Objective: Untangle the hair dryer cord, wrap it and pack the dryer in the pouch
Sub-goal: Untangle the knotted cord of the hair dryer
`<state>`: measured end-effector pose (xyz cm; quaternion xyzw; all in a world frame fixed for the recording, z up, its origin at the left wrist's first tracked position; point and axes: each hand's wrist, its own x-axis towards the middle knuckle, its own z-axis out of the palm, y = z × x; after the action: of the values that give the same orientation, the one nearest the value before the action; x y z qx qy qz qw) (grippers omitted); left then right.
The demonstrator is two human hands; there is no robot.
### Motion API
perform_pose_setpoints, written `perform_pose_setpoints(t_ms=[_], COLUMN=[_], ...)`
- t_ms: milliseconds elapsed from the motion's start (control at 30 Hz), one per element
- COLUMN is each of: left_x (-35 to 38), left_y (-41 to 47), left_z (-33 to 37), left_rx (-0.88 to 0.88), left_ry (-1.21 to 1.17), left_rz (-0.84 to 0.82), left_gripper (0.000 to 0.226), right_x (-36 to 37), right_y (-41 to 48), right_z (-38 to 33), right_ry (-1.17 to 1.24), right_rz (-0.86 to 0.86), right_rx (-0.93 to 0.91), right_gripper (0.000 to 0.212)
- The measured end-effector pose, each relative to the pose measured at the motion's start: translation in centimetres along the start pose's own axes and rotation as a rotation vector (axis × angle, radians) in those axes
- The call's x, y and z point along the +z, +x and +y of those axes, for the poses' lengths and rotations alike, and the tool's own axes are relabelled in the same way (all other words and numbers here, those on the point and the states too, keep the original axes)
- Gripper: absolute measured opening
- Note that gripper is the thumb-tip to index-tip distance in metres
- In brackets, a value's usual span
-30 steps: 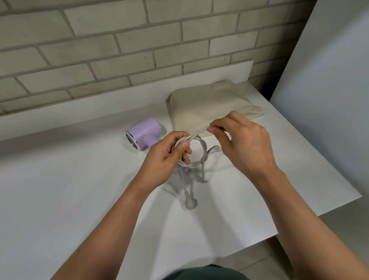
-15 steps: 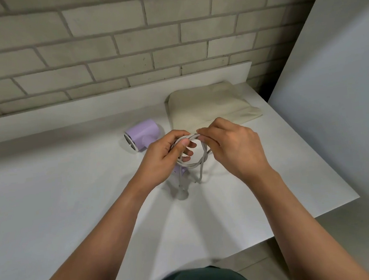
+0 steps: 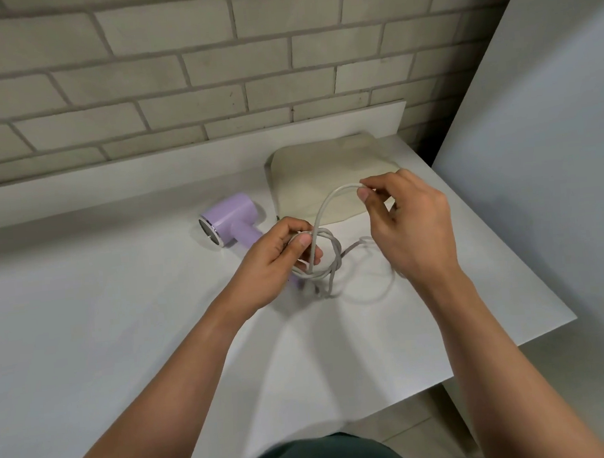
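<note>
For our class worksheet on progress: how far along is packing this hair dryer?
Nothing looks finished. In hand: the left hand holds the knotted cord while the right hand pinches a raised loop. Left: wrapping it, then putting the dryer into the flat pouch.

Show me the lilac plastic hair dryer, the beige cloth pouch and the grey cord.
lilac plastic hair dryer (image 3: 230, 212): head view, on its barrel.
beige cloth pouch (image 3: 317, 169): head view, on its middle.
grey cord (image 3: 344, 186): head view, on the raised loop.
</note>
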<state>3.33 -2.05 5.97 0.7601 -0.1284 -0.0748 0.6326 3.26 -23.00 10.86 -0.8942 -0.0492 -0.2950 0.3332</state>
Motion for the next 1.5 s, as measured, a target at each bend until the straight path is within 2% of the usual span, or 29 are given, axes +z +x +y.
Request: perform_pose_setpoints(t_ms=[133, 200, 267, 300, 400, 467, 567, 700, 833, 1033, 1267, 1500], left_x=[-0.1, -0.1, -0.2, -0.2, -0.4, -0.5, -0.6, -1.1, -1.4, -2.5, -2.4, -2.4], left_y=[0.1, 0.2, 0.2, 0.3, 0.4, 0.3, 0.5, 0.8, 0.8, 0.8, 0.3, -0.4], left_z=[0.4, 0.4, 0.4, 0.5, 0.7, 0.7, 0.5, 0.0, -0.3, -0.7, -0.4, 0.4], left_rx=[-0.010, -0.004, 0.008, 0.013, 0.018, 0.014, -0.018, -0.037, -0.031, -0.084, -0.127, -0.163], left_ry=[0.005, 0.031, 0.050, 0.054, 0.043, 0.051, 0.066, 0.043, 0.069, 0.047, -0.083, -0.147], left_rz=[0.021, 0.015, 0.001, -0.007, -0.016, -0.022, 0.002, 0.061, 0.129, 0.243, 0.184, 0.076], left_gripper=[0.017, 0.017, 0.017, 0.017, 0.017, 0.017, 0.018, 0.017, 0.016, 0.015, 0.016, 0.016], right_x=[-0.4, -0.6, -0.5, -0.3, 0.6, 0.8, 0.3, -1.0, -1.4, -3.1, -0.5, 2.4], right_y=[0.2, 0.2, 0.1, 0.0, -0.1, -0.2, -0.2, 0.7, 1.0, 1.1, -1.3, -4.7], right_z=[0.4, 0.1, -0.4, -0.6, -1.1, -1.0, -0.5, 0.9, 1.5, 2.9, 5.3, 7.7], right_ry=[-0.170, -0.261, -0.283, -0.281, -0.286, -0.286, -0.257, -0.196, -0.111, -0.050, -0.257, -0.441], right_rz=[-0.108, -0.186, -0.298, -0.352, -0.439, -0.424, -0.346, -0.141, -0.102, 0.088, 0.060, -0.181], right_rx=[0.022, -0.057, -0.212, -0.285, -0.384, -0.403, -0.348, -0.231, -0.199, -0.151, -0.028, 0.109], right_gripper=[0.021, 0.036, 0.053, 0.052, 0.029, 0.030, 0.028, 0.027, 0.023, 0.022, 0.016, 0.018])
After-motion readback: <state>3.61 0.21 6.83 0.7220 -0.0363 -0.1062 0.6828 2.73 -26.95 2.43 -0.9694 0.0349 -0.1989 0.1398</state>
